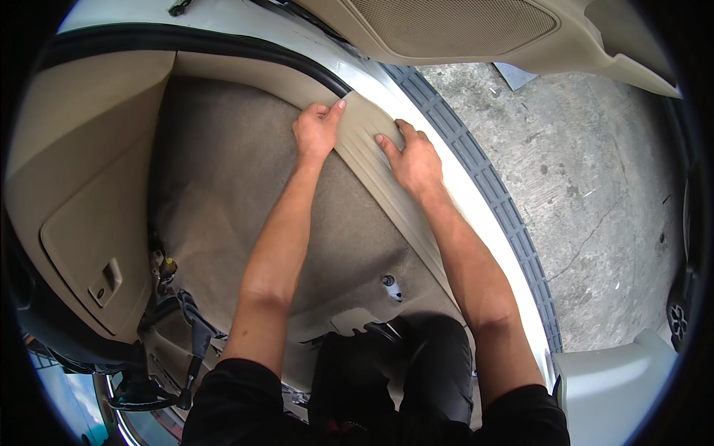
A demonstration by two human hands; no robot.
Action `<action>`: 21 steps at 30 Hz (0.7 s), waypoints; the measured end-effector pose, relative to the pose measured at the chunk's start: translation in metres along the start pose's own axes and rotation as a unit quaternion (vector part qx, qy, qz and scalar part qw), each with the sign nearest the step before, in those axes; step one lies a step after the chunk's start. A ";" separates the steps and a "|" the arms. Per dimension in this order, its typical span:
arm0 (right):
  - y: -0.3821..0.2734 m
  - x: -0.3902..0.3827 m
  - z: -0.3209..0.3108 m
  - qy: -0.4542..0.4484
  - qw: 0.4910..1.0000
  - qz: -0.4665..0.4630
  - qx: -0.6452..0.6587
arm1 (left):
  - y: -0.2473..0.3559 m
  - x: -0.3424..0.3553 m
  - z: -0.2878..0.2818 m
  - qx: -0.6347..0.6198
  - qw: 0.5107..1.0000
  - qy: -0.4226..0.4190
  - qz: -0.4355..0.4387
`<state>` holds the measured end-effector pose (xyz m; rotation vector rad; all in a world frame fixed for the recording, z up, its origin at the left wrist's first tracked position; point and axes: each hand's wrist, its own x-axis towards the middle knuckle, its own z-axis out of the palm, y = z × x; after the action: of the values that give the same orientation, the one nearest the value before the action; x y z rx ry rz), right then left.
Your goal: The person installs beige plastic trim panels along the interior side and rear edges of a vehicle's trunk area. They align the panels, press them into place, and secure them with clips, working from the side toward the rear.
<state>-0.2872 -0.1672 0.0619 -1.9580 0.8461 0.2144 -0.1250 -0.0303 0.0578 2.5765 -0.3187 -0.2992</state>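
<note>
A long beige door sill trim runs along the car's door opening, between the brown carpet and the white painted sill. At its far end, my left hand is closed on the inner edge, fingers curled and thumb laid on top near the black rubber seal. My right hand rests on the trim a little to the right. Its thumb is spread away from its fingers, and the fingertips reach the outer edge beside the white sill. What lies under both hands' fingers is hidden.
Brown carpet covers the footwell, with a bare metal fitting near my knees. A beige glovebox panel stands left. The open door is at the top, and a grey ribbed step borders the concrete floor.
</note>
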 end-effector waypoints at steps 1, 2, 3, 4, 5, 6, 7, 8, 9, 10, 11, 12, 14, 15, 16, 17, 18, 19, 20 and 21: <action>-0.002 -0.001 0.000 0.004 1.000 -0.002 -0.005 | -0.003 0.002 -0.007 -0.009 1.000 -0.027 -0.013; -0.004 -0.002 0.000 0.009 1.000 -0.005 -0.009 | -0.007 0.005 -0.014 -0.018 0.998 -0.055 -0.025; -0.005 -0.003 0.000 0.013 1.000 -0.007 -0.014 | -0.009 0.009 -0.021 -0.060 0.993 -0.093 -0.040; -0.008 -0.005 0.000 0.015 1.000 -0.007 -0.011 | -0.012 0.014 -0.028 -0.100 0.985 -0.129 -0.055; -0.011 -0.007 -0.001 0.017 1.000 -0.006 -0.007 | -0.014 0.018 -0.034 -0.140 0.974 -0.164 -0.070; -0.013 -0.007 0.000 0.020 1.000 -0.006 -0.003 | -0.017 0.017 -0.039 -0.201 0.959 -0.178 -0.088; -0.012 -0.006 0.000 0.022 1.000 -0.006 -0.004 | -0.022 0.015 -0.039 -0.264 0.939 -0.192 -0.105; -0.011 -0.003 0.000 0.025 1.000 -0.006 -0.005 | -0.026 0.012 -0.039 -0.324 0.915 -0.206 -0.121; -0.010 -0.001 0.000 0.029 1.000 -0.005 -0.005 | -0.029 0.009 -0.037 -0.363 0.900 -0.196 -0.139; -0.010 0.000 -0.005 0.003 1.000 0.004 -0.015 | -0.029 0.000 -0.031 -0.403 0.882 -0.187 -0.160; -0.009 0.002 -0.011 -0.022 0.999 0.014 -0.023 | -0.028 -0.003 -0.026 -0.441 0.861 -0.179 -0.179; -0.007 0.003 -0.017 -0.045 0.998 0.026 -0.030 | -0.025 0.001 -0.023 -0.457 0.856 -0.165 -0.179; 0.021 -0.011 -0.025 -0.025 1.000 0.015 0.006 | -0.022 -0.006 -0.008 -0.491 0.834 -0.151 -0.200; 0.035 -0.024 -0.027 -0.014 1.000 0.016 0.023 | -0.024 -0.005 -0.010 -0.492 0.836 -0.143 -0.195; 0.051 -0.040 -0.029 -0.025 0.999 0.025 0.016 | -0.029 -0.005 -0.010 -0.497 0.833 -0.141 -0.197; 0.062 -0.053 -0.033 -0.031 0.999 0.030 0.011 | -0.036 -0.002 -0.010 -0.524 0.816 -0.140 -0.203; 0.068 -0.066 -0.039 -0.036 0.999 0.030 0.008 | -0.036 -0.002 -0.006 -0.549 0.799 -0.135 -0.206; 0.076 -0.077 -0.045 -0.054 0.996 0.071 0.019 | -0.023 -0.014 0.005 -0.581 0.769 -0.139 -0.226; 0.087 -0.083 -0.048 -0.053 0.995 0.081 0.024 | -0.005 -0.027 0.006 -0.610 0.741 -0.142 -0.242; 0.101 -0.087 -0.050 -0.055 0.994 0.089 0.028 | 0.008 -0.038 0.012 -0.637 0.711 -0.142 -0.261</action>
<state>-0.4258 -0.1981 0.0581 -1.8018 0.9440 0.3954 -0.1651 -0.0317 0.0574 1.1493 0.4338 -0.7813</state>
